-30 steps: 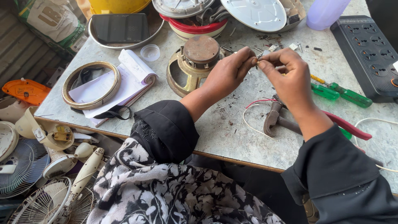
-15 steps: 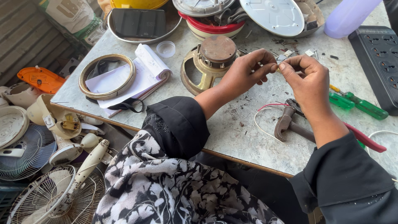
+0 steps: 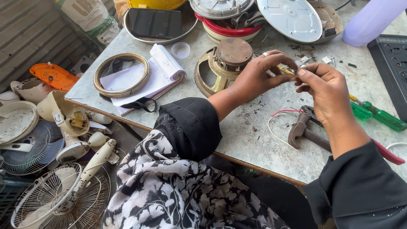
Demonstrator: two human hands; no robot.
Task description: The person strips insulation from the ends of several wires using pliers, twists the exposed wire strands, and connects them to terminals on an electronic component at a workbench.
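Meanwhile, above the grey stone desk [image 3: 254, 140], left hand [image 3: 258, 76] and right hand [image 3: 324, 91] fingers pinch together a small metal part [image 3: 298, 68], with pliers [image 3: 307, 131] lying unused near the front edge.

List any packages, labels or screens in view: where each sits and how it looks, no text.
Phone: flat in a round metal tray at the far edge of the table, dark rectangle, screen off.
Printed sack: off the table's far left corner, whitish with green and brown print.
Notepad: left part of the table, white pages partly under a brass-coloured ring.
Power strip: right edge, black, flat.
No signs.
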